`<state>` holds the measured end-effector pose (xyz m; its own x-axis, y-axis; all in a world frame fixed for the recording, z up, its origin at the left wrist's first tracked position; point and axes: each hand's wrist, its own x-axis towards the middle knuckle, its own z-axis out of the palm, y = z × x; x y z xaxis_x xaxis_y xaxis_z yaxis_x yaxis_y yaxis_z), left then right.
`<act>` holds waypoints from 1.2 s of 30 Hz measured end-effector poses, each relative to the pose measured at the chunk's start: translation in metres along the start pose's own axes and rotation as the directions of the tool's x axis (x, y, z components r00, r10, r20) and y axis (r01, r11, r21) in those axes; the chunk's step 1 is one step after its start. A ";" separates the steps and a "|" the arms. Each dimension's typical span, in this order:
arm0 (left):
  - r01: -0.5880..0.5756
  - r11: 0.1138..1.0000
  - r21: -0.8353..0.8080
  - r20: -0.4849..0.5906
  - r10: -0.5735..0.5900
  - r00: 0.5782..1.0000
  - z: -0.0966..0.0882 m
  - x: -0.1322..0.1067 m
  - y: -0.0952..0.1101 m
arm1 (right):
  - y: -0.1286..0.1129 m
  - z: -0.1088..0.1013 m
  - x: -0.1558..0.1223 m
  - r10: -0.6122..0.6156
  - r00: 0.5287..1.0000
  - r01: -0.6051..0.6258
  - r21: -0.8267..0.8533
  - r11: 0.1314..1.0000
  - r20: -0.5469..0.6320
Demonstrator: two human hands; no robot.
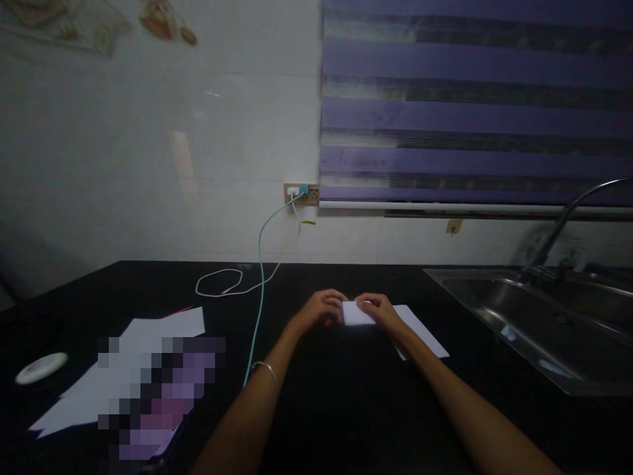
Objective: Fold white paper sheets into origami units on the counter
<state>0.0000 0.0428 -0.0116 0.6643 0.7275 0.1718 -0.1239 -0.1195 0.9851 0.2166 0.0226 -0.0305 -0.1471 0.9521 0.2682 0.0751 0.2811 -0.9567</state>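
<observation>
A small white piece of paper point(355, 315), seemingly folded, lies between my two hands above the black countertop. The curled fingers of my left hand point(322, 308) close on its left edge, though some of the fingertips are hidden. Over its right part, my right hand point(380, 309) grips it with thumb and fingers. A larger white sheet point(422, 330) rests on the counter, partly covered by my right wrist and forearm.
White sheets point(148, 330) and a blurred-out purple item point(171, 406) lie at the left, near a white oval object point(41, 368). A teal cable point(260, 290) crosses the counter point(316, 422) from the wall socket point(312, 193). A steel sink point(494, 297) stands right.
</observation>
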 end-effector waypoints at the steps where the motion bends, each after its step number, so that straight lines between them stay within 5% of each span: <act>1: -0.008 1.000 0.002 0.004 0.008 1.000 0.001 0.000 0.000 | 0.000 0.000 0.000 -0.007 1.000 0.007 -0.001 1.000 0.002; 17: 0.033 0.998 0.051 0.015 -0.034 0.999 0.004 0.000 0.000 | -0.003 0.002 -0.001 0.019 1.000 -0.018 -0.079 0.997 0.018; 21: 0.079 0.965 0.249 -0.049 -0.069 0.996 0.006 -0.001 0.000 | -0.007 0.003 -0.003 0.018 1.000 -0.017 -0.114 0.993 0.013; 25: -0.009 0.918 0.396 0.054 -0.013 0.998 0.009 -0.002 -0.001 | -0.009 0.005 -0.004 0.030 0.999 -0.027 -0.130 0.991 0.018; 36: -0.018 0.932 0.363 0.025 0.010 1.000 0.008 -0.001 -0.002 | -0.012 0.006 -0.006 0.087 0.996 -0.087 -0.009 0.996 0.025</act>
<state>0.0055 0.0370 -0.0139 0.6809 0.7094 0.1818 0.1402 -0.3700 0.9184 0.2108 0.0128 -0.0209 -0.1646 0.9696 0.1810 0.0966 0.1985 -0.9753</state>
